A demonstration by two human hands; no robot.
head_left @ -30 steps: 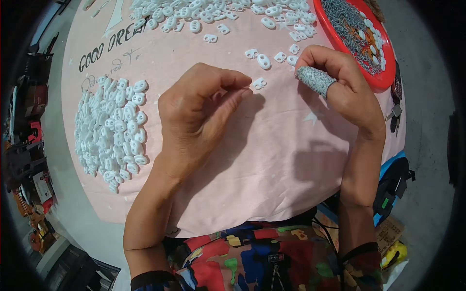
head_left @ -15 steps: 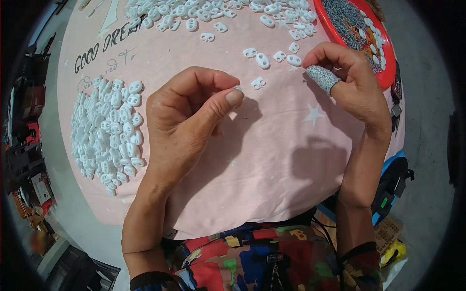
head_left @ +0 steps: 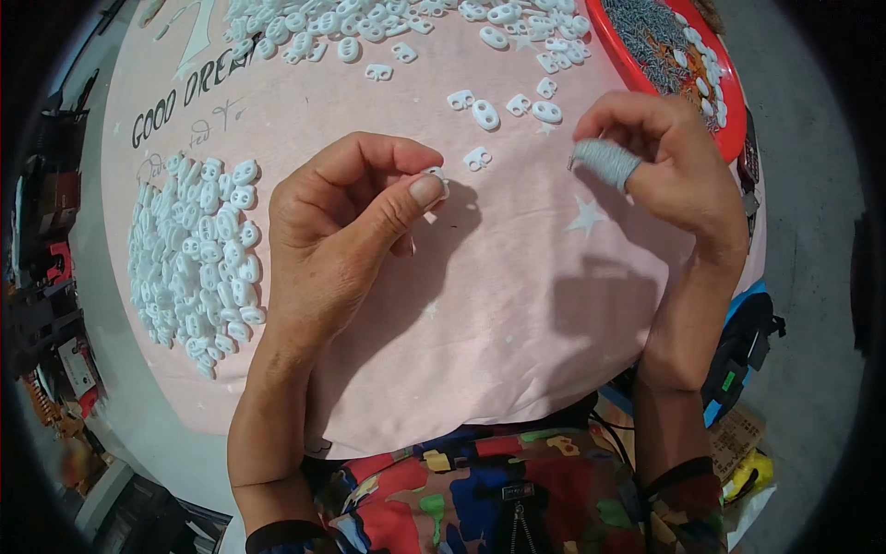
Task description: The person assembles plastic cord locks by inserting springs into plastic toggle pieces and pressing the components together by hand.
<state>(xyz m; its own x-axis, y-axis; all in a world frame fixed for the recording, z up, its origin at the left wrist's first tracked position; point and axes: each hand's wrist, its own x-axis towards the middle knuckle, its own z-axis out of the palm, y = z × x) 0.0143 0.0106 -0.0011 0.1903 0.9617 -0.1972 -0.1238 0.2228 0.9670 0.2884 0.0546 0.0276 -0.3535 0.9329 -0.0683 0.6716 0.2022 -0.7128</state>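
Observation:
My left hand is closed in a pinch on a small white plastic piece, held between thumb and index finger above the pink cloth. To the right, my right hand wears a grey knitted cover on its thumb. A tiny thin metal piece sticks out at that thumb's tip, under the index finger; its exact kind is too small to tell. Between the hands, beyond them, lie several loose white pieces, among them an oval two-holed one and a notched one.
A heap of white oval two-holed pieces lies left of my left hand. Another white heap spreads along the far side. At the far right, a red tray holds many small grey metal parts and some white pieces.
The white piece in my left hand shows more above the thumb. My right hand has lowered slightly, and the tiny metal piece now shows at its thumb tip. The whole view has shifted a little.

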